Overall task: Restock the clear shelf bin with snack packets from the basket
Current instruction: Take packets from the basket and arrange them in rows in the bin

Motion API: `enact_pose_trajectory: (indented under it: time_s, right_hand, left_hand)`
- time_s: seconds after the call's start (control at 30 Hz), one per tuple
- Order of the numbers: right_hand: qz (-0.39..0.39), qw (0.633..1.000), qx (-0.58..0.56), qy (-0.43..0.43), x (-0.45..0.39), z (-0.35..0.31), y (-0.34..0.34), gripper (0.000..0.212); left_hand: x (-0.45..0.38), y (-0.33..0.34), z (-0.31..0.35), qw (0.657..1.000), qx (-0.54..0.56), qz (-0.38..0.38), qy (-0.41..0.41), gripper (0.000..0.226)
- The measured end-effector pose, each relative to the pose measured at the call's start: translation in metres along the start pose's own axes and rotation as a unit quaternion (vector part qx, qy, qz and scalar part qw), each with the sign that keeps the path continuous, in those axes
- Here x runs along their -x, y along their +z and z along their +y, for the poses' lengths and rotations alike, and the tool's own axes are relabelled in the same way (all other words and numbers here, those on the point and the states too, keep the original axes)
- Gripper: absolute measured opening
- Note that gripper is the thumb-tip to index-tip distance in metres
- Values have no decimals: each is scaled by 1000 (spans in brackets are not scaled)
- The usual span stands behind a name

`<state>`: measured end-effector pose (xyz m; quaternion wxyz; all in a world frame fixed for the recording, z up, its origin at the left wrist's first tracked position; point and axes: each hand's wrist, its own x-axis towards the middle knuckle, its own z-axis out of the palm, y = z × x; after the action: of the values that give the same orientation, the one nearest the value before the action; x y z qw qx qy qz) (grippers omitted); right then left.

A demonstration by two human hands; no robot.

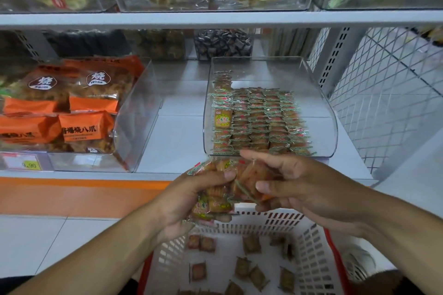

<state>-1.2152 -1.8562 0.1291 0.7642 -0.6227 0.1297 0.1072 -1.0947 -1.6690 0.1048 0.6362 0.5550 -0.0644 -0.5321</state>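
Left hand (189, 201) grips a bunch of snack packets (227, 189), thumb curled over the top of the bunch. Right hand (294, 187) pinches the same bunch from the other side, forefinger stretched across its upper edge, thumb against its near face. Both hands meet above the far rim of the basket (309, 246).

Clear shelf bin (332, 124) sits on the shelf (177, 141) directly beyond the hands, its front lip just past the right forefinger. Inside it, packets stand packed in neat rows (261, 120).

Basket lies below the wrists: white slotted walls, red outer rim. Loose packets (242, 268) are scattered flat over its bottom.

Beyond and to the left of the left hand: a second clear bin holding orange bags (86, 124); yellow price tag (30, 165) on its front.
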Motion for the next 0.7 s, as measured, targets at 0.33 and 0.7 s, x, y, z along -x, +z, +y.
enact_pose_trajectory:
  time_s: [0.33, 0.7]
  right_hand:
    - [70, 990, 94, -73, 6, -14, -15, 51]
    - [254, 841, 359, -316, -9, 18, 17, 50]
  left_hand:
    - [0, -7, 5, 1000, 14, -15, 2, 46]
    - [5, 12, -8, 998, 64, -21, 12, 35]
